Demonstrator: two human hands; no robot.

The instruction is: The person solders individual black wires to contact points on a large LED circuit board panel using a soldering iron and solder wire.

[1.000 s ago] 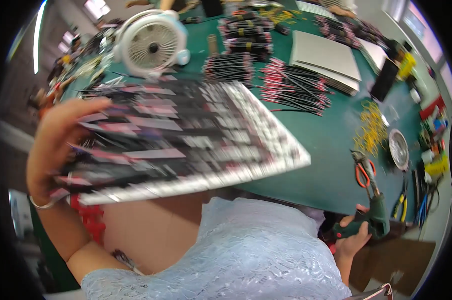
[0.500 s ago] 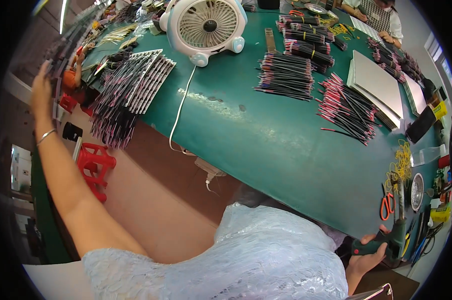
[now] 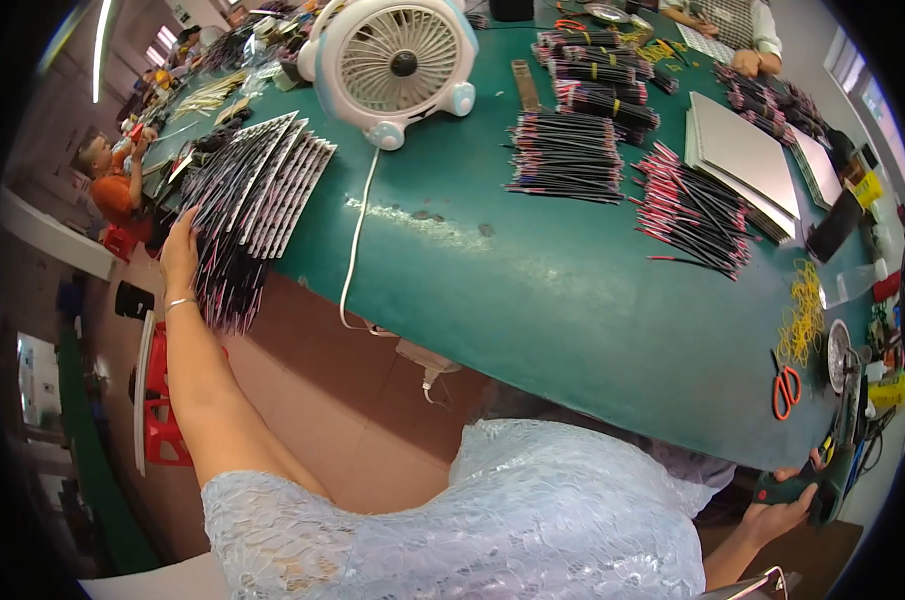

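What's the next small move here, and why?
Probably ease the wire stack farther onto the green table with the left grip: the wires' lower ends hang past the edge, that grip is at their side, and the right grip holds the green tool.

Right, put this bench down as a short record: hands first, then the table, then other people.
Left hand: at the left edge of the wire stack; grip unclear
Right hand: wrapped around a green tool
Wire stack: on white strips, wire ends overhanging the table
Table, back: white fan
Table, right: orange-handled scissors, yellow bands, metal dish
Other people: one in orange at left, another at upper right
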